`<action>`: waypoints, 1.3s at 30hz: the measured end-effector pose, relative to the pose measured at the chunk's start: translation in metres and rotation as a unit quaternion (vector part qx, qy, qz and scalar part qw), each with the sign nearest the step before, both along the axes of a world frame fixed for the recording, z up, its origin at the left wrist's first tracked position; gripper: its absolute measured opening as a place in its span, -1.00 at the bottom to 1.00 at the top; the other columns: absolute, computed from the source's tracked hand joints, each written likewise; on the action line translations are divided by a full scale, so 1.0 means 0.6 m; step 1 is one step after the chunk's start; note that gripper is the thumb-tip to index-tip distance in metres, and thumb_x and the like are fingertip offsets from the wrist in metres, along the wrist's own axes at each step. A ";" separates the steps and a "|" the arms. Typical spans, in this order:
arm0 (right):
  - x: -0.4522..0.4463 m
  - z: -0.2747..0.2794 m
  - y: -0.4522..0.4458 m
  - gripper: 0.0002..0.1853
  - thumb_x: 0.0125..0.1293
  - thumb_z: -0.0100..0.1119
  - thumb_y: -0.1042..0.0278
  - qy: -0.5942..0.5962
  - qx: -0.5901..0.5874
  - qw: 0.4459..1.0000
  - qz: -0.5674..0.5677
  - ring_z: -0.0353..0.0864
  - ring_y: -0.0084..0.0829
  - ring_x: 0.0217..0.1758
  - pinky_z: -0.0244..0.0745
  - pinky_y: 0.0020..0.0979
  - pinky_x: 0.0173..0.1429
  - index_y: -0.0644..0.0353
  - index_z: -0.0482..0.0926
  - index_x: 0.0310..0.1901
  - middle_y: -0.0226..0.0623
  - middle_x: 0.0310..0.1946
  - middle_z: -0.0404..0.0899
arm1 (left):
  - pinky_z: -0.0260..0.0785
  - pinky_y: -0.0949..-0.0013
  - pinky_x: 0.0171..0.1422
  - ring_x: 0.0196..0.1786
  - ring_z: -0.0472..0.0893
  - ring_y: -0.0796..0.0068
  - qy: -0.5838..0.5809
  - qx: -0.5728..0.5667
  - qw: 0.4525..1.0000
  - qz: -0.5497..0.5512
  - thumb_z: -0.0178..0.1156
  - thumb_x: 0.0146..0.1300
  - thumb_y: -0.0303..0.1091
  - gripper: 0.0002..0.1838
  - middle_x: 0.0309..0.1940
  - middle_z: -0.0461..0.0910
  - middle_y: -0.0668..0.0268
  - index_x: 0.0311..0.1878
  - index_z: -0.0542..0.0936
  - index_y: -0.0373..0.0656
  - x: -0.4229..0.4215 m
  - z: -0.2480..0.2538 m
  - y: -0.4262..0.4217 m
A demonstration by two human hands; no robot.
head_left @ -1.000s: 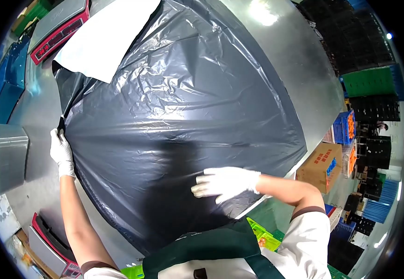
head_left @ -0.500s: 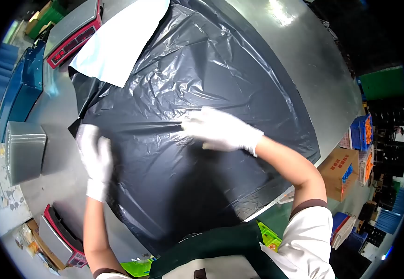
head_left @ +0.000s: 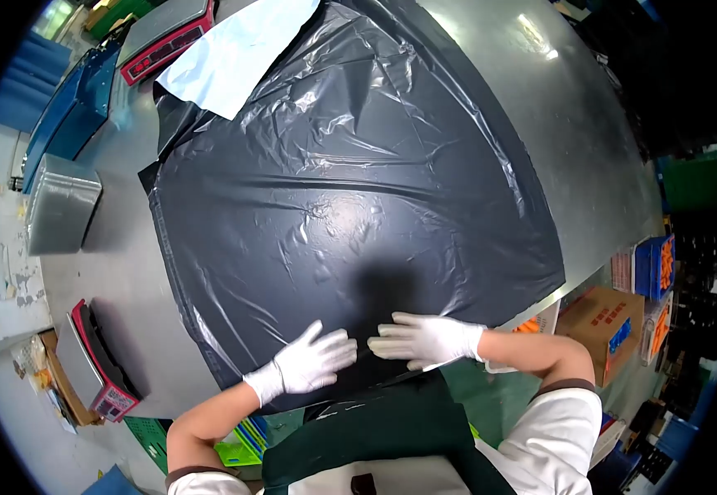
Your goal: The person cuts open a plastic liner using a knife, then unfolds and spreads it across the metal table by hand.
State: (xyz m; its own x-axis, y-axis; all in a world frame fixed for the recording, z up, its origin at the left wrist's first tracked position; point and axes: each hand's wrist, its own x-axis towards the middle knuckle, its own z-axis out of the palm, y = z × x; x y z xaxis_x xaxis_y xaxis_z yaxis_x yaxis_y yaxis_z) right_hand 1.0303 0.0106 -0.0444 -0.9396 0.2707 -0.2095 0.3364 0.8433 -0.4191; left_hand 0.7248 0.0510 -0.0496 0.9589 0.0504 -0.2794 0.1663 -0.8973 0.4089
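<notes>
A large sheet of black plastic film (head_left: 350, 214) lies spread over the metal table, creased toward its far side. My left hand (head_left: 309, 361), in a white glove, rests on the film's near edge with its fingers stretched toward the middle. Opposite it, my right hand (head_left: 424, 340), gloved the same way, lies flat on the film with fingers extended to the left. A short gap separates the fingertips. Neither hand holds anything. At the far left, a folded-over corner shows a white sheet (head_left: 239, 58) on top of the black film.
Red-trimmed scales stand at the back left (head_left: 165, 37) and front left (head_left: 99, 363) of the metal table (head_left: 589, 157). A stack of clear plastic (head_left: 63, 206) sits at the left edge. Right of the table are a cardboard box (head_left: 602, 330) and a blue crate (head_left: 654, 268) with orange pieces.
Both hands have come back toward my body, from the middle and left side of the film to its near edge. The far creases look smoother, and the view has shifted.
</notes>
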 end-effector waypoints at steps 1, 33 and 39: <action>0.015 -0.003 -0.035 -0.31 0.31 -0.02 -0.02 0.023 -0.029 0.999 0.010 0.05 -0.30 0.50 -0.10 -0.17 0.53 0.08 0.14 0.41 -0.36 0.48 0.00 | -0.02 -0.09 0.43 0.49 0.08 0.34 -0.018 -0.024 0.999 -0.026 0.02 0.27 0.01 -0.38 0.40 0.20 0.34 0.36 0.32 -0.01 -0.013 -0.010 -0.037; -0.141 -0.023 0.172 -0.21 0.02 0.27 0.13 0.149 0.133 0.948 -0.250 0.17 -0.02 0.38 0.00 -0.08 0.46 0.31 0.25 0.27 0.00 0.33 0.19 | 0.02 -0.04 0.44 0.33 0.28 -0.13 -0.140 0.125 0.760 0.623 0.08 0.16 -0.38 -0.57 0.19 0.39 -0.03 0.12 0.49 -0.28 -0.100 0.025 -0.195; -0.376 -0.008 -0.009 -0.06 -0.05 0.30 -0.07 0.207 -0.036 0.970 -0.122 0.21 -0.01 0.33 0.04 -0.14 0.44 0.49 0.23 0.24 0.10 0.26 0.25 | 0.11 0.10 0.41 0.29 0.31 -0.08 -0.072 0.180 0.553 0.811 0.09 0.27 -0.38 -0.45 0.23 0.34 -0.08 0.32 0.29 -0.34 -0.221 -0.049 -0.244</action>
